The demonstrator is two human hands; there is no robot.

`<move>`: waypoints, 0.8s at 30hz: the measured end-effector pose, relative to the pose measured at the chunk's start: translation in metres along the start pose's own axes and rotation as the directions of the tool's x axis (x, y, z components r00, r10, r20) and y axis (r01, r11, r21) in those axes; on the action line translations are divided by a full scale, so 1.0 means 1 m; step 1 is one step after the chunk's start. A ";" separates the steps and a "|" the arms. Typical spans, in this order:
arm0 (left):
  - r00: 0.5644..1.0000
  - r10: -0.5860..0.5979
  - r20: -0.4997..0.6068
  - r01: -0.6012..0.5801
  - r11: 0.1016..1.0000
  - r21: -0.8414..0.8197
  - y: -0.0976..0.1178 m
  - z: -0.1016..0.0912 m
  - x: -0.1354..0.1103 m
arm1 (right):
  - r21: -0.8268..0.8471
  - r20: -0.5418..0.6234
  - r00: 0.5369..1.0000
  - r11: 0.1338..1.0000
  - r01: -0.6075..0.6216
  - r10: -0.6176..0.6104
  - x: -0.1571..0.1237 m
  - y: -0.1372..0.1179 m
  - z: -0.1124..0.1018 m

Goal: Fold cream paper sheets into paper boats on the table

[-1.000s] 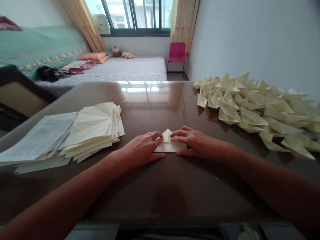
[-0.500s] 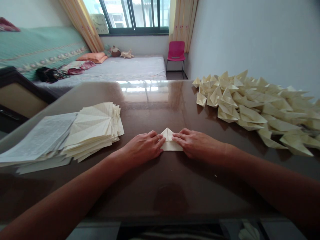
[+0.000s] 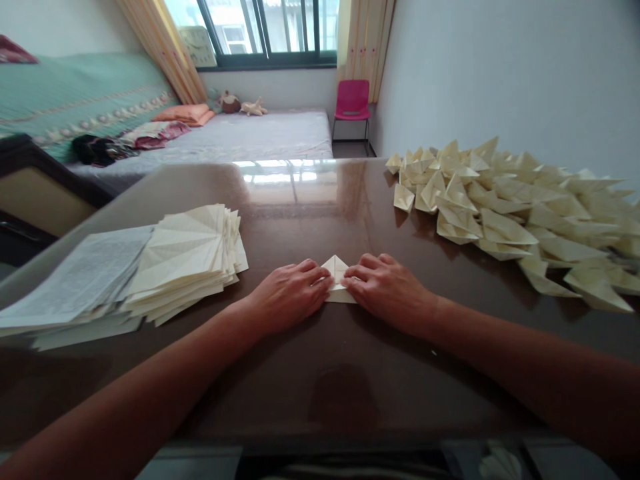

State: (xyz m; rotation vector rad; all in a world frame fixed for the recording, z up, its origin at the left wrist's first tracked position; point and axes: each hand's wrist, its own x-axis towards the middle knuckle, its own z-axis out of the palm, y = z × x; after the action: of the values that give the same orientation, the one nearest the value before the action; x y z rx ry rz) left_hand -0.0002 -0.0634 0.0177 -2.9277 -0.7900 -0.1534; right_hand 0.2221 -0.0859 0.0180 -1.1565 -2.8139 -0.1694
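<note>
A small sheet of cream paper (image 3: 336, 268), folded to a point at the far end with a crease down its middle, lies on the brown table (image 3: 300, 373) in front of me. My left hand (image 3: 295, 293) grips its left side, thumb and fingers pressed together on the paper. On its right side, my right hand (image 3: 387, 290) pinches the paper with curled fingers. The fingers of both hands cover the two side edges. The near edge of the paper shows as a flat strip between the hands.
To the left lies a stack of creased cream sheets (image 3: 185, 247), overlapping printed grey sheets (image 3: 75, 277). A large heap of folded paper boats (image 3: 505, 200) spreads along the right by the wall. Beyond the table are a bed (image 3: 270, 133) and a pink chair (image 3: 353, 100).
My right hand has shifted slightly, its fingers now more curled and its knuckles raised, covering more of the paper's near right part. My left fingers have moved slightly inward. The paper stays in place.
</note>
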 end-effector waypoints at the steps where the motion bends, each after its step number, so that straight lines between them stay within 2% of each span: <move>1: 1.000 -0.007 0.002 0.007 0.999 -0.033 -0.002 -0.001 0.000 | 0.023 0.006 1.000 1.000 0.000 0.000 0.000 0.002 0.000; 6: 0.997 -0.080 0.018 0.082 0.939 -0.333 -0.019 -0.001 0.000 | 0.265 0.034 0.999 0.964 -0.022 0.014 0.002 0.016 -0.001; 8: 0.989 -0.144 0.025 0.141 0.886 -0.442 -0.025 0.002 0.001 | 0.383 0.037 0.998 0.922 -0.058 0.047 0.004 0.023 0.001; 11: 0.961 -0.271 0.059 0.261 0.812 -0.522 -0.029 0.006 0.004 | 0.506 0.059 0.991 0.852 -0.133 0.120 0.007 0.030 0.006; 14: 0.927 -0.365 0.084 0.352 0.772 -0.529 -0.028 0.010 0.007 | 0.541 0.082 0.978 0.816 -0.204 0.190 0.010 0.032 0.009; 16: 0.915 -0.397 0.078 0.380 0.778 -0.501 -0.026 0.011 0.008 | 0.539 0.097 0.970 0.808 -0.240 0.224 0.011 0.032 0.010; 19: 0.916 -0.399 0.039 0.378 0.828 -0.413 -0.022 0.013 0.009 | 0.528 0.101 0.960 0.804 -0.273 0.259 0.011 0.031 0.010; 24: 0.926 -0.378 -0.006 0.361 0.890 -0.277 -0.018 0.016 0.008 | 0.497 0.062 0.969 0.835 -0.237 0.239 0.010 0.033 0.012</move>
State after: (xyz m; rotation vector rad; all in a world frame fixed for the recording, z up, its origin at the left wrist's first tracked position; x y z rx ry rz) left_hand -0.0014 -0.0422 0.0039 -2.9593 -1.4168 -0.4086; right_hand 0.2378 -0.0543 0.0100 -1.3353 -2.4416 0.5494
